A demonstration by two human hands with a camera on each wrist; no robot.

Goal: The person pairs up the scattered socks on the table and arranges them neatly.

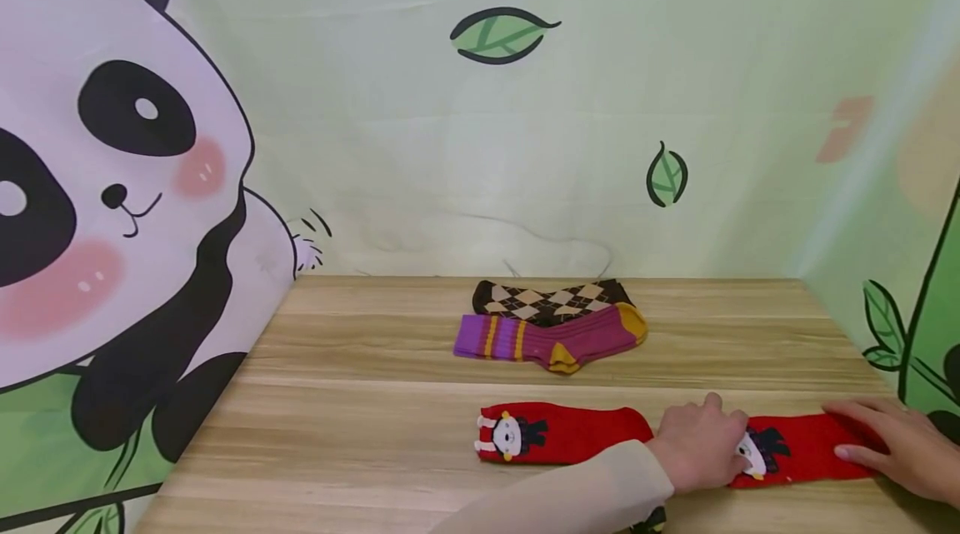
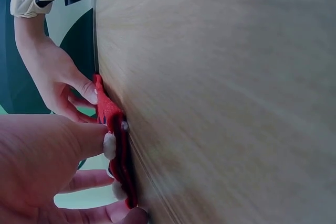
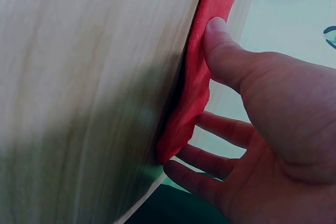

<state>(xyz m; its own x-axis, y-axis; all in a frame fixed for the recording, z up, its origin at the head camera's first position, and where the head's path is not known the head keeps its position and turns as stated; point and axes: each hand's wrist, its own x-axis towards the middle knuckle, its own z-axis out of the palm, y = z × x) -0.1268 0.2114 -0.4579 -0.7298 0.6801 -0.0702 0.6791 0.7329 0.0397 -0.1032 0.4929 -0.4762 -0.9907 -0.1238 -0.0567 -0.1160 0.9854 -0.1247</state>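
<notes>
Two red socks with white-faced animal figures lie flat on the table. My left hand [image 1: 701, 444] reaches across to the right-hand red sock [image 1: 806, 446] and holds its cuff by the edges, fingers bent. The left wrist view shows the thumb on the cuff [image 2: 118, 150], with white tufts along it. At this sock's other end, my right hand [image 1: 903, 446] rests with extended fingers; in the right wrist view its thumb [image 3: 220, 43] touches one edge and fingertips the other. The left-hand red sock [image 1: 577, 430] lies beside my left hand, its right end hidden.
Behind, a purple sock with yellow heel and toe [image 1: 555, 342] partly overlaps a black-and-beige argyle sock [image 1: 555, 301]. A panda-print backdrop [image 1: 375, 101] rises at the table's [image 1: 337, 434] back and sides. A small dark object [image 1: 651, 520] shows below my left sleeve.
</notes>
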